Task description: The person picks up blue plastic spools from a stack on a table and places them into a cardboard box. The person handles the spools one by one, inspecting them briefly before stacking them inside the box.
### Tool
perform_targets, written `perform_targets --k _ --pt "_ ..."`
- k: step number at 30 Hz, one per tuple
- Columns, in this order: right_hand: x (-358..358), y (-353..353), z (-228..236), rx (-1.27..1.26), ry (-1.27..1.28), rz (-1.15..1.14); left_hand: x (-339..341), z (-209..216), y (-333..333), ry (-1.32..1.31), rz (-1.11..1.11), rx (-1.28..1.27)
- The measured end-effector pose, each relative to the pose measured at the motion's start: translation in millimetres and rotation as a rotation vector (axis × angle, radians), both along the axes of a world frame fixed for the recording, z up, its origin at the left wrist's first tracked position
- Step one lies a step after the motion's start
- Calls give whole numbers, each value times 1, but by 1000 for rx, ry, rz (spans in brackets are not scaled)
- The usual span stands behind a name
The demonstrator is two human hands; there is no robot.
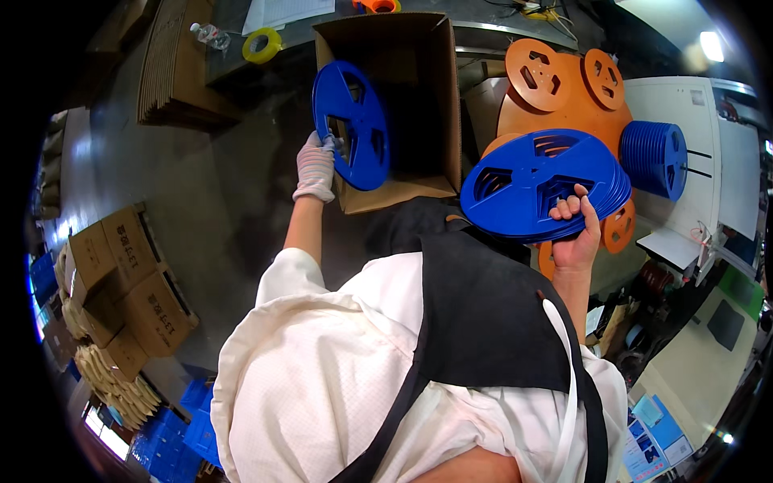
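Observation:
My left hand, in a pale striped glove, grips a blue plastic reel by a cutout near its edge. That reel is held on its side at the mouth of an open cardboard box, whose inside is dark. Bare and curled through a cutout, my right hand holds a stack of blue reels to the right of the box. Its fingertips show over the top reel; the thumb side is partly hidden. Behind the stack stands an orange rack with round discs.
More blue reels hang on rods at a white cabinet. Yellow tape and a plastic bottle lie on the far bench. Flattened cartons lean at the far left; closed cartons are stacked nearer.

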State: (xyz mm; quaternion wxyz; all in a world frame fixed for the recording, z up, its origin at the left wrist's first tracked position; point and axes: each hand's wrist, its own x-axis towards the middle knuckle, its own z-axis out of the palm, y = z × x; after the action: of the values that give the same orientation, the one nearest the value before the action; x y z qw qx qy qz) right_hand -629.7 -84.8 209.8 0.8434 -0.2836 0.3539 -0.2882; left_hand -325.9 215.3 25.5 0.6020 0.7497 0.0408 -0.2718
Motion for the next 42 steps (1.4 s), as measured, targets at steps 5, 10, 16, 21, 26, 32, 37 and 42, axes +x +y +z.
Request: perform_targets --k 5,10,16,21,26,32,37,42 --pt "1 1 1 -17 16 17 0 -28 -30 -386 -349 803" --pt "-2 -2 2 -6 -115 36 -12 -42 -60 -157 -478 797" --pt "-19 -25 21 -49 -401 206 -36 -25 -87 -554 -487 486" --pt "-17 -34 30 -13 -605 285 -45 70 -140 -914 -292 167" --pt "0 -21 33 52 -767 424 -67 164 -174 -1169 -564 362" --pt "3 -9 38 103 -640 489 -128 197 -199 -1180 -861 -303" --pt "2 -10 39 59 -558 394 -88 70 -163 -704 -600 455" --pt "12 -12 39 8 -527 330 -107 90 -153 -1001 -534 361"
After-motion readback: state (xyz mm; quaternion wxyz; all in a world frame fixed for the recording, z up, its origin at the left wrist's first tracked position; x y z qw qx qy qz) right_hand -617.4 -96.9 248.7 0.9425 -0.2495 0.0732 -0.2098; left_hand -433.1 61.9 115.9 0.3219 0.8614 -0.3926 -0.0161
